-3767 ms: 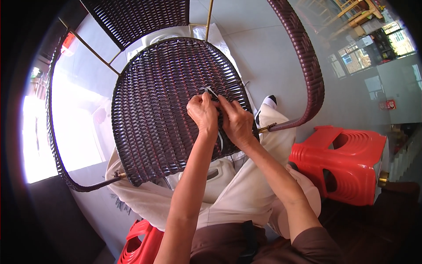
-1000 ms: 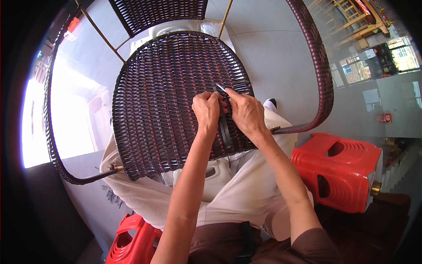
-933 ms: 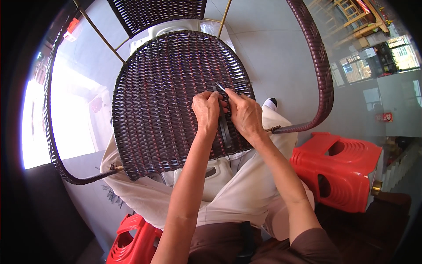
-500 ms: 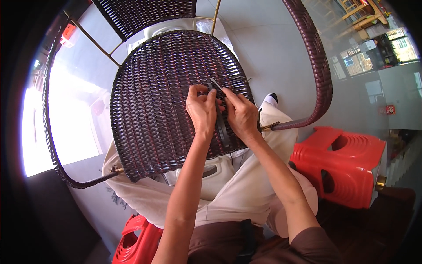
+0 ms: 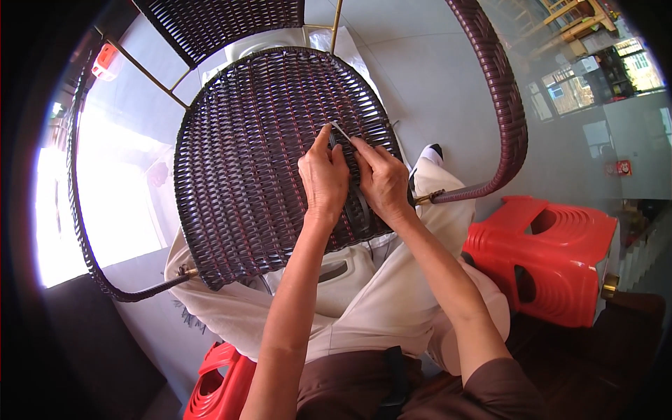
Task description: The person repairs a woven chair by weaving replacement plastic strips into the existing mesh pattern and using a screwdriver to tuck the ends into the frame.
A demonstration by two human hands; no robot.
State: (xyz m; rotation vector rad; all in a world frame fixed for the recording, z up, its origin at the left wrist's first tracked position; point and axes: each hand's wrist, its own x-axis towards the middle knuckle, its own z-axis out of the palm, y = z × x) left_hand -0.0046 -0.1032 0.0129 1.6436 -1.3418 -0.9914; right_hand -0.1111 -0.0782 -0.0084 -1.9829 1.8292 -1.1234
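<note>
A dark brown woven chair seat (image 5: 259, 154) lies before me over my lap. My right hand (image 5: 383, 180) is closed around a thin, pale metal tool (image 5: 341, 131), its tip resting at the weave. Beside it, my left hand (image 5: 323, 180) stretches its index finger to the tool's tip. The thumb and other fingers of that hand are bent around a flat dark strip (image 5: 332, 141). Lower down, the strip's loose length (image 5: 360, 210) passes between my wrists over the seat. My palms hide the tool's handle.
The chair's wrapped armrest (image 5: 514, 112) curves around on the right, another armrest (image 5: 78, 210) on the left. A woven backrest (image 5: 224, 24) stands beyond the seat. Red plastic stools (image 5: 553, 238) (image 5: 224, 385) are at both sides of my legs.
My left index finger has straightened from a bent position and now reaches the tool's tip. The right hand keeps the tool in nearly the same place. The view has shifted slightly.
</note>
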